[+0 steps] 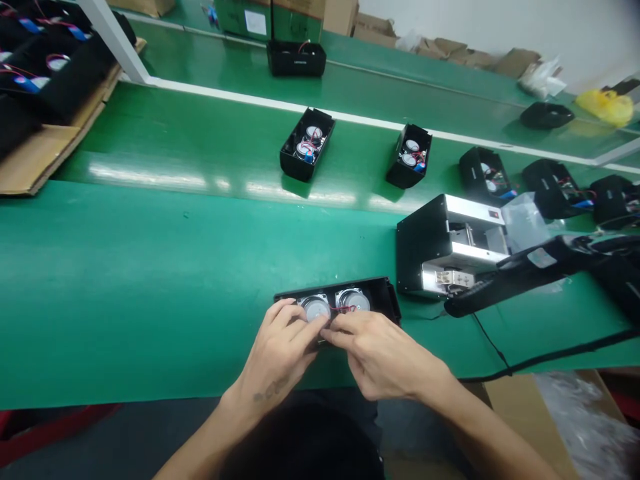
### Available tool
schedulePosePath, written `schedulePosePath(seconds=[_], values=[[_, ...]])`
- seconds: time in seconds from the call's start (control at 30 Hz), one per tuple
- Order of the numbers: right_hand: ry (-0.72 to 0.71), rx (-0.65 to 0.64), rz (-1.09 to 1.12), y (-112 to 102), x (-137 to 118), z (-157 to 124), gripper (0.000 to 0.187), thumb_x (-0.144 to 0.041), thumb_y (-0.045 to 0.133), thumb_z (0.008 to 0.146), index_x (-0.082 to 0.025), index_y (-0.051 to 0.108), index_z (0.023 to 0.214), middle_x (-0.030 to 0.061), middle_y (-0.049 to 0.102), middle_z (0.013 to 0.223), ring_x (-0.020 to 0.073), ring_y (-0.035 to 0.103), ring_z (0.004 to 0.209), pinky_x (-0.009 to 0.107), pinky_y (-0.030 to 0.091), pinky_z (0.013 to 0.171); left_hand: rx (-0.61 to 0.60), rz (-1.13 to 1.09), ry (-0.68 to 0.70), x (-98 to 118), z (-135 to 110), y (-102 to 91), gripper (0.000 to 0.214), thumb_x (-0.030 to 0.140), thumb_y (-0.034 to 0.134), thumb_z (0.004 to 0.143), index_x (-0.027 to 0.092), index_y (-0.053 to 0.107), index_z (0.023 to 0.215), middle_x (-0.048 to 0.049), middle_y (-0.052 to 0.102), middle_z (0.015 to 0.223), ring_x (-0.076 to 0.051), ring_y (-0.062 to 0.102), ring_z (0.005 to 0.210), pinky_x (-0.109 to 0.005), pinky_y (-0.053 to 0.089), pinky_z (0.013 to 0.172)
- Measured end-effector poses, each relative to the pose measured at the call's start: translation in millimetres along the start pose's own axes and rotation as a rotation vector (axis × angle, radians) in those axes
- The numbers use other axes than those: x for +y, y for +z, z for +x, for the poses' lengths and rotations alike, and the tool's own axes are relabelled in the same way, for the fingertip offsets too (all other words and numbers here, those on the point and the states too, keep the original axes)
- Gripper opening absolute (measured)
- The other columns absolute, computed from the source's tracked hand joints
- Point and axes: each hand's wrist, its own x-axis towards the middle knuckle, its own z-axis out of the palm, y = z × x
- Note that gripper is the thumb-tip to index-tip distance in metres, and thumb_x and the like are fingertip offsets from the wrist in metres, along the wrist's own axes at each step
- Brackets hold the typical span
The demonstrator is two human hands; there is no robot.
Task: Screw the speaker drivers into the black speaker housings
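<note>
A black speaker housing (384, 293) lies on the green mat in front of me, its open side up. Two round speaker drivers sit inside, the left driver (316, 307) partly under my fingers and the right driver (356, 301) with red wires beside it. My left hand (280, 343) is closed over the housing's left front part, thumb reaching across the left driver. My right hand (375, 350) is closed in a pinch at the front edge, its fingertips meeting the left thumb. What the right fingertips hold is hidden.
A black and silver machine (445, 247) stands right of the housing, with a black arm (520, 273) and cables beside it. Several open housings, such as this housing (307, 143), stand on the green line behind. Cardboard (45, 157) with more housings is at far left.
</note>
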Motion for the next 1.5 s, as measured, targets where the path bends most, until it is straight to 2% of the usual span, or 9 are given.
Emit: schedulePosePath(seconds=[0.2, 0.37, 0.47, 0.57, 0.63, 0.77, 1.1, 1.3, 1.5], values=[[-0.031, 0.179, -0.117, 25.2, -7.7, -4.4, 0.044, 0.001, 0.046, 0.089, -0.011, 0.069, 0.124, 0.0096, 0.071, 0.097, 0.0216, 0.059, 0.08, 0.038, 0.052, 0.074, 0.001, 0.029, 0.031, 0.0, -0.6, -0.8, 0.036, 0.012, 0.064, 0.093, 0.017, 0.065, 0.13, -0.0034, 0.074, 0.087, -0.023, 0.067, 0.094, -0.049, 0.046, 0.107], [0.009, 0.201, -0.077, 36.2, -9.1, -3.3, 0.044, 0.005, 0.043, 0.087, -0.011, 0.068, 0.121, 0.0121, 0.072, 0.102, 0.0237, 0.059, 0.09, 0.041, 0.052, 0.084, -0.016, 0.044, 0.035, -3.7, 2.8, -1.4, 0.031, 0.021, 0.066, 0.096, 0.021, 0.069, 0.127, -0.0027, 0.076, 0.084, -0.024, 0.067, 0.092, -0.049, 0.046, 0.104], [0.044, 0.161, 0.003, 21.2, -2.4, 9.9, 0.038, 0.0, 0.051, 0.089, -0.013, 0.069, 0.119, 0.0116, 0.073, 0.1, 0.0238, 0.06, 0.092, 0.039, 0.051, 0.084, -0.088, -0.016, -0.069, -14.9, 21.1, -8.8, 0.034, 0.031, 0.079, 0.086, 0.025, 0.075, 0.119, -0.001, 0.076, 0.082, -0.022, 0.067, 0.085, -0.045, 0.047, 0.097], [0.164, 0.105, 0.042, -11.3, 12.8, 35.6, 0.032, -0.013, 0.069, 0.083, -0.014, 0.073, 0.115, 0.0102, 0.072, 0.09, 0.0225, 0.062, 0.082, 0.034, 0.045, 0.073, -0.255, -0.203, -0.276, -33.9, 55.2, -23.9, 0.051, 0.04, 0.09, 0.069, 0.027, 0.077, 0.117, 0.0008, 0.077, 0.087, -0.021, 0.068, 0.084, -0.038, 0.05, 0.088], [0.199, 0.033, 0.129, -34.8, 24.2, 53.8, 0.03, -0.018, 0.075, 0.077, -0.015, 0.078, 0.107, 0.0052, 0.071, 0.079, 0.018, 0.06, 0.071, 0.03, 0.04, 0.064, -0.376, -0.375, -0.389, -47.0, 78.6, -34.8, 0.056, 0.042, 0.092, 0.063, 0.024, 0.078, 0.115, 0.0004, 0.077, 0.093, -0.02, 0.068, 0.085, -0.032, 0.051, 0.079], [0.227, -0.048, 0.329, -62.4, 38.1, 74.7, 0.025, -0.021, 0.084, 0.066, -0.018, 0.08, 0.091, -0.0023, 0.067, 0.067, 0.0132, 0.057, 0.063, 0.027, 0.034, 0.057, -0.507, -0.506, -0.416, -62.0, 103.9, -48.1, 0.059, 0.042, 0.092, 0.059, 0.021, 0.078, 0.112, -0.0009, 0.075, 0.096, -0.018, 0.066, 0.085, -0.027, 0.048, 0.072], [0.194, -0.034, 0.356, -55.7, 46.0, 78.6, 0.031, -0.029, 0.089, 0.063, -0.019, 0.08, 0.091, -0.0032, 0.068, 0.07, 0.0131, 0.055, 0.066, 0.027, 0.034, 0.06, -0.498, -0.493, -0.459, -60.5, 103.7, -47.1, 0.057, 0.038, 0.093, 0.058, 0.019, 0.078, 0.109, 0.0008, 0.072, 0.086, -0.015, 0.062, 0.076, -0.026, 0.046, 0.068], [0.14, -0.001, 0.35, -53.8, 47.1, 74.8, 0.024, -0.029, 0.087, 0.065, -0.018, 0.073, 0.081, -0.0049, 0.064, 0.069, 0.0114, 0.053, 0.065, 0.027, 0.032, 0.061, -0.506, -0.507, -0.485, -58.9, 103.6, -48.5, 0.056, 0.037, 0.093, 0.058, 0.019, 0.078, 0.109, 0.0022, 0.07, 0.084, -0.013, 0.06, 0.072, -0.026, 0.046, 0.067], [0.151, -0.011, 0.325, -52.4, 49.1, 76.5, 0.027, -0.029, 0.088, 0.064, -0.018, 0.072, 0.082, -0.0047, 0.063, 0.069, 0.0119, 0.052, 0.065, 0.027, 0.03, 0.06, -0.499, -0.505, -0.505, -57.7, 103.5, -48.4, 0.05, 0.035, 0.093, 0.058, 0.018, 0.078, 0.103, 0.0034, 0.067, 0.08, -0.013, 0.058, 0.074, -0.027, 0.047, 0.074]])
